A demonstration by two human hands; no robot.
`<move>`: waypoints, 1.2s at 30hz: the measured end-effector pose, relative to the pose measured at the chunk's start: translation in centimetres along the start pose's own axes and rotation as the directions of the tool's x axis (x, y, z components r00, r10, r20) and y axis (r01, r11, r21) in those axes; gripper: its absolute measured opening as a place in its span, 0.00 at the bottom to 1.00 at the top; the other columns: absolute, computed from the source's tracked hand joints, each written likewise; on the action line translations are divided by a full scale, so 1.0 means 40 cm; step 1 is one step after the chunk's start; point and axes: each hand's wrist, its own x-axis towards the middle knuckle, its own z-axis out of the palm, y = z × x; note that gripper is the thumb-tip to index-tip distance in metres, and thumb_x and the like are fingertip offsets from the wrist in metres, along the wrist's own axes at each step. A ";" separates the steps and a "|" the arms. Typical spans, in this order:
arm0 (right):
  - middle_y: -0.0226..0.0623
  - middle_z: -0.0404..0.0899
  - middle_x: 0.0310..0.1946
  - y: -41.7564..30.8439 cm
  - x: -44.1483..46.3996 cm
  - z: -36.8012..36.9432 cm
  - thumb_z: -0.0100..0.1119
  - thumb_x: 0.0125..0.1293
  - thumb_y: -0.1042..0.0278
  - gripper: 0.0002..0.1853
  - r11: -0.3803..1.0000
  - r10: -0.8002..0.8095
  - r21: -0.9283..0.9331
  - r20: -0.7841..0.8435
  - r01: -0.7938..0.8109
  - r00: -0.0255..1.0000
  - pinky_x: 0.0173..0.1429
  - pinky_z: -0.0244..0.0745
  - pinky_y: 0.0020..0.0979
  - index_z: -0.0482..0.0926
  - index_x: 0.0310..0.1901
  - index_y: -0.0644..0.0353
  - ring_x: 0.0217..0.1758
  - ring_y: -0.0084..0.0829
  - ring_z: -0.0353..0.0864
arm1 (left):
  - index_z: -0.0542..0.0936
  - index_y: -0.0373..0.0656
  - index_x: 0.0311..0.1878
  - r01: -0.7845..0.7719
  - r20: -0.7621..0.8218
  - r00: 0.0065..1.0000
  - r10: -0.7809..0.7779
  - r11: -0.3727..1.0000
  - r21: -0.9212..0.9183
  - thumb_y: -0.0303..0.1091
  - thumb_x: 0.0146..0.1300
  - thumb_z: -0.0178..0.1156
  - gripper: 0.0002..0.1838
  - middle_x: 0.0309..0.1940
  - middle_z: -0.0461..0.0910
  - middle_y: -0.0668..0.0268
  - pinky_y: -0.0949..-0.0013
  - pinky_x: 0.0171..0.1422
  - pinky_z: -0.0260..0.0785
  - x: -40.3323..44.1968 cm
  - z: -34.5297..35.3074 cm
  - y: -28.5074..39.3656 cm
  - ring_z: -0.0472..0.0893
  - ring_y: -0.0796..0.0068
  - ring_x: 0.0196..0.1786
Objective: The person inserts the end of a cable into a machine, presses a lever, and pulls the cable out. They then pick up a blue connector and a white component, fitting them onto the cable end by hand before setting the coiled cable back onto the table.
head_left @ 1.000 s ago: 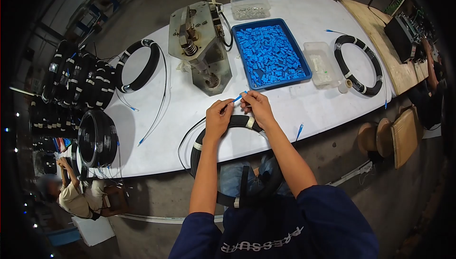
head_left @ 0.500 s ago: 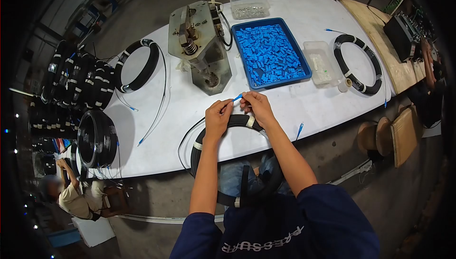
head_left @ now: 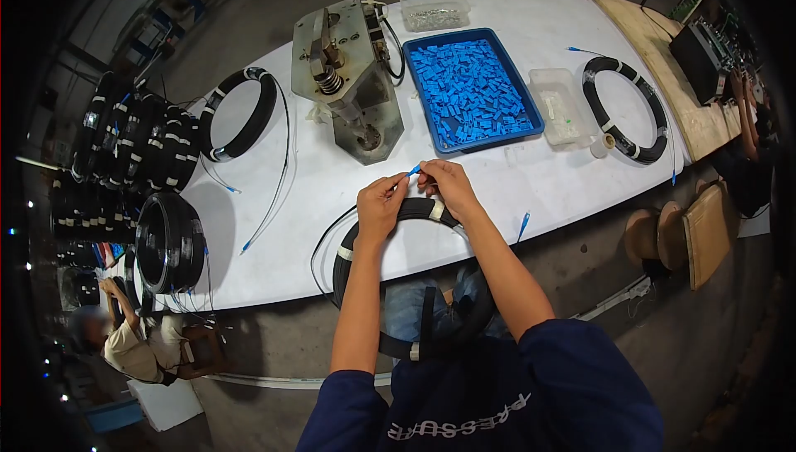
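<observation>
Above the near part of the table, my left hand (head_left: 382, 203) pinches the black cable just behind a small blue fiber connector (head_left: 414, 171). The fingertips of my right hand (head_left: 446, 188) close on the connector's other end, and they partly cover it. From my left hand the black cable (head_left: 325, 232) curves down beside a taped coil of black cable (head_left: 342, 274). That coil lies below my wrists, partly on the table edge and partly over my lap. Another blue connector (head_left: 524, 224) sticks up to the right of my right forearm.
A metal press (head_left: 348, 79) stands behind my hands. Right of it are a blue tray (head_left: 537, 130) of blue connector parts and clear plastic boxes (head_left: 570, 79). Cable coils (head_left: 240, 116) lie at both sides, with stacks (head_left: 170, 245) at left. Other people work at both ends.
</observation>
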 end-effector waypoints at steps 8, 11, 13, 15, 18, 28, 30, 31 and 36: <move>0.29 0.80 0.27 -0.011 -0.012 0.012 0.61 0.71 0.63 0.12 0.997 -0.021 -0.071 0.019 0.022 1.000 0.33 0.66 0.20 0.81 0.36 0.64 0.28 0.17 0.73 | 0.88 0.39 0.45 0.005 -0.028 1.000 -0.005 1.000 -0.002 0.31 0.64 0.69 0.09 0.23 0.82 0.68 0.77 0.25 0.57 -0.003 0.005 -0.018 0.67 0.88 0.22; 0.29 0.80 0.27 -0.010 -0.009 0.010 0.61 0.71 0.62 0.12 0.994 -0.020 -0.106 0.018 0.021 1.000 0.33 0.66 0.20 0.82 0.36 0.64 0.28 0.17 0.74 | 0.89 0.39 0.45 -0.054 -0.048 0.997 0.054 0.998 -0.013 0.30 0.63 0.69 0.09 0.25 0.84 0.67 0.79 0.25 0.58 -0.003 0.006 -0.018 0.67 0.89 0.21; 0.29 0.80 0.27 -0.005 -0.006 0.006 0.61 0.71 0.62 0.13 0.994 -0.033 -0.106 0.044 0.037 0.998 0.33 0.66 0.20 0.83 0.36 0.64 0.28 0.17 0.74 | 0.89 0.39 0.45 -0.064 -0.037 0.997 0.066 0.997 0.045 0.29 0.63 0.69 0.09 0.26 0.85 0.67 0.78 0.25 0.58 -0.004 0.001 -0.010 0.67 0.89 0.21; 0.29 0.80 0.26 -0.005 -0.007 0.008 0.61 0.71 0.62 0.13 0.992 -0.033 -0.118 0.045 0.039 0.998 0.33 0.65 0.20 0.83 0.35 0.64 0.28 0.17 0.74 | 0.89 0.39 0.45 -0.071 -0.045 0.996 0.073 0.996 0.050 0.29 0.62 0.69 0.09 0.25 0.85 0.67 0.78 0.24 0.58 -0.006 0.002 -0.010 0.67 0.89 0.21; 0.28 0.80 0.26 -0.010 -0.012 0.012 0.61 0.71 0.61 0.13 0.993 -0.025 -0.118 0.040 0.030 0.999 0.32 0.65 0.20 0.83 0.35 0.63 0.28 0.16 0.74 | 0.89 0.38 0.44 -0.077 -0.048 0.996 0.080 0.996 0.055 0.30 0.62 0.69 0.09 0.26 0.85 0.64 0.76 0.25 0.61 -0.004 0.003 -0.007 0.70 0.86 0.20; 0.27 0.79 0.25 0.016 0.009 0.000 0.61 0.69 0.62 0.12 0.986 -0.036 -0.159 0.054 0.045 0.998 0.31 0.63 0.20 0.82 0.31 0.62 0.27 0.16 0.72 | 0.89 0.40 0.45 -0.078 -0.021 0.997 0.079 0.996 0.051 0.30 0.63 0.68 0.09 0.24 0.85 0.67 0.79 0.24 0.58 -0.002 0.008 -0.026 0.68 0.89 0.21; 0.27 0.79 0.25 0.013 0.007 0.001 0.61 0.70 0.63 0.13 0.985 -0.039 -0.165 0.052 0.047 0.998 0.32 0.64 0.20 0.81 0.31 0.62 0.27 0.16 0.73 | 0.89 0.40 0.45 -0.079 -0.028 0.996 0.080 0.996 0.039 0.30 0.63 0.68 0.09 0.23 0.85 0.68 0.79 0.25 0.59 -0.002 0.011 -0.024 0.69 0.89 0.21; 0.27 0.79 0.24 0.012 0.006 0.003 0.60 0.70 0.63 0.13 0.985 -0.041 -0.168 0.050 0.049 0.998 0.33 0.66 0.21 0.81 0.30 0.62 0.28 0.17 0.73 | 0.89 0.40 0.45 -0.081 -0.034 0.996 0.082 0.996 0.031 0.30 0.63 0.68 0.09 0.23 0.84 0.68 0.79 0.25 0.60 -0.002 0.011 -0.023 0.69 0.89 0.21; 0.29 0.79 0.24 0.007 -0.007 0.018 0.60 0.71 0.61 0.15 0.969 -0.117 -0.219 -0.008 0.113 0.993 0.34 0.70 0.23 0.81 0.32 0.65 0.28 0.18 0.76 | 0.89 0.39 0.45 -0.036 -0.013 0.999 0.037 0.999 0.022 0.30 0.64 0.68 0.09 0.23 0.84 0.69 0.79 0.26 0.61 0.005 0.009 -0.008 0.71 0.89 0.22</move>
